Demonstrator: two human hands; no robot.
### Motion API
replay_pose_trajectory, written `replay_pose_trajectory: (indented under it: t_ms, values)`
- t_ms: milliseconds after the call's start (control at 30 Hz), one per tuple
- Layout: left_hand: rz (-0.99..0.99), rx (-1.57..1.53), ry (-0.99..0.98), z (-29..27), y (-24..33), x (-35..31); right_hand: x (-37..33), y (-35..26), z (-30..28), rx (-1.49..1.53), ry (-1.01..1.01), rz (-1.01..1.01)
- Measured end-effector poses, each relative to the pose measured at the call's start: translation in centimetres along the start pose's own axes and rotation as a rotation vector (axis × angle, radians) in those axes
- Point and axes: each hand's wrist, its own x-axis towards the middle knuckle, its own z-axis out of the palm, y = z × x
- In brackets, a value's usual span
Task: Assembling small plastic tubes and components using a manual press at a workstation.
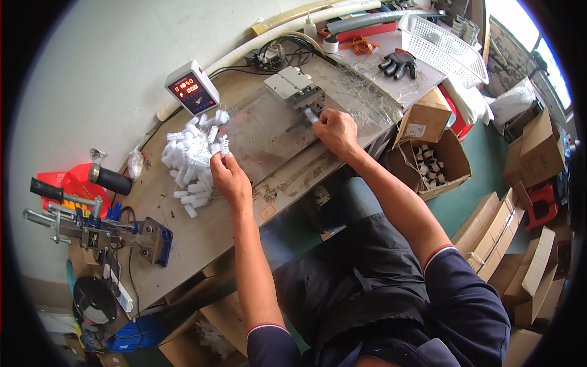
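Note:
My left hand (231, 175) is closed on a small white bristle brush (224, 145), pinched upright at the right side of the pile. That pile of white bristle brushes (186, 156) lies loose on the workbench (244, 131). Over at the bench's right half, my right hand (337, 129) is closed around another white brush (311, 115), whose end sticks out toward a small metal machine (295, 85). The brush tip is at or close to the machine's front jaw; whether they touch I cannot tell. My fingers hide the rest of this brush.
A counter box with red digits (192, 88) stands behind the pile. Left is a lever clamp press (92, 229). At the back right are a black-coated glove (398, 64) and a white basket (443, 49). An open carton of small round parts (431, 168) sits beside the bench.

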Motion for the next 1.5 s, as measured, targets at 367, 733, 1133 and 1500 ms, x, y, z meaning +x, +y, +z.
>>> replay_pose_trajectory:
  t_ms: [367, 733, 1133, 1500]
  values:
    - [0.106, 0.03, -0.082, 2.4, 0.4, -0.3, 0.0, 0.6, -0.1, 0.001, 0.092, -0.098]
    - [0.191, 0.115, -0.185, 5.2, 4.9, -1.2, -0.5, 0.5, -0.2, 0.02, 0.088, -0.12]
    - [0.209, 0.145, -0.155, 5.6, 4.7, -1.0, 0.1, 1.0, 0.5, 0.024, 0.161, -0.13]
    - [0.197, 0.108, -0.2, 5.5, 4.9, -1.3, 0.0, 0.6, 0.3, 0.007, 0.098, -0.102]
